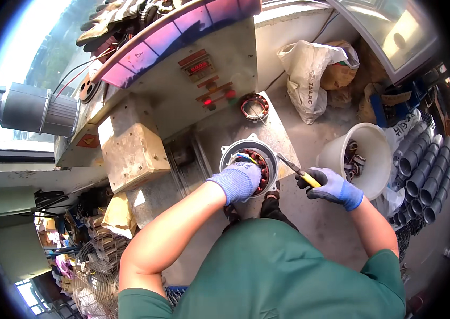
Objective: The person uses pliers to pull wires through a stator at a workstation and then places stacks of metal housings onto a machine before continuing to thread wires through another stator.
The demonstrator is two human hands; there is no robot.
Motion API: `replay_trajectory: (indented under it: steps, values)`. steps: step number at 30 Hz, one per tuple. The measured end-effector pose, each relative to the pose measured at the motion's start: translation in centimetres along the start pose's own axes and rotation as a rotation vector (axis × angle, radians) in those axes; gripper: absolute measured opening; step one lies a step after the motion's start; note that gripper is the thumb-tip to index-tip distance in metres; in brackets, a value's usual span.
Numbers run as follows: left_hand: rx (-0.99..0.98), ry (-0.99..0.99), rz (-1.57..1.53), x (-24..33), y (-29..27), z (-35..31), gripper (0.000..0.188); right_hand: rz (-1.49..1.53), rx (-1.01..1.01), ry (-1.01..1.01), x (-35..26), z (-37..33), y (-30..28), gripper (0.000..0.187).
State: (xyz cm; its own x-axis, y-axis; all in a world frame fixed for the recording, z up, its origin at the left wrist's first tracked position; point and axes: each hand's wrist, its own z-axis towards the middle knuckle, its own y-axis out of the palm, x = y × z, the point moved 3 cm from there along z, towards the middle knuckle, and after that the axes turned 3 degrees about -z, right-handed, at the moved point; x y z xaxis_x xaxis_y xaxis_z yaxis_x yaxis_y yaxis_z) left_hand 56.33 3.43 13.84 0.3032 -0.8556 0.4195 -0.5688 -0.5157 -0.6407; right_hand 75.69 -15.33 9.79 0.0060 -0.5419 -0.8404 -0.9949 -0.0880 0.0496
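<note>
My left hand (242, 178), in a bluish knitted glove, reaches into a round grey metal motor housing (252, 140) in front of me. It touches a ring-shaped stator with dark red copper windings (262, 166) inside; its fingertips are hidden. Blue, yellow and white wires (243, 157) show beside the fingers. Just right of the housing, my right hand (334, 189), gloved with dark fingertips, is closed round a yellow-handled tool (310, 179). The tool's long grey metal end points at the housing rim; its exact kind is unclear.
Another wound stator (255, 107) lies on the metal bench (283, 139), before a machine panel (219, 69) with red lights. A white bucket (328, 154) containing wound parts stands right, near stacked grey cylinders (422, 170). Left are a metal block (132, 143) and a grey motor (36, 109).
</note>
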Motion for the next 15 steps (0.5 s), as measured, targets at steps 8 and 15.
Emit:
replay_trajectory:
  steps: [8,15]
  values:
    - [-0.110,-0.157,-0.042,-1.9,2.1,4.4,0.026,-0.126,-0.065,-0.062,-0.6,0.5,-1.5,0.044]
    - [-0.128,-0.229,-0.072,-2.9,4.1,6.8,0.031,-0.210,-0.073,-0.168,-1.2,0.9,-1.3,0.045]
